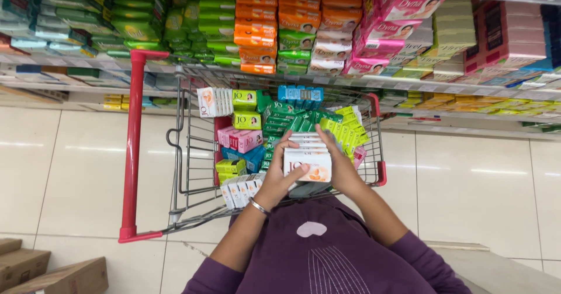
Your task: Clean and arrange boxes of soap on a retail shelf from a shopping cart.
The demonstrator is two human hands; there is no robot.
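Centre of the frame, both hands are clamped on a stack of white soap boxes (308,157), held just above the near end of the shopping cart (193,171). The left hand (280,174) grips the stack from its left side, fingers curled up around the edge and thumb across the front of the bottom box, with a thin metal bangle (259,207) at the wrist. The right hand (342,165) closes on the stack's right side, fingers reaching up along the top boxes. The stack sits level, its white-and-orange face turned toward the camera. Below it, in the cart's basket, soap packs lie in heaps: dark green boxes (286,122) in the middle, lime green boxes (345,127) to the right, pink packs (239,139) to the left, and a row of white boxes (242,190) along the near edge, just left of the held stack. The cart's red handle bar (134,148) runs down the left of the frame. Across the top, shelves (350,81) are packed with green, orange and pink soap cartons. Purple sleeves (318,259) fill the bottom centre, and brown cardboard boxes (52,276) sit in the lower left corner on the pale tiled floor (485,195).
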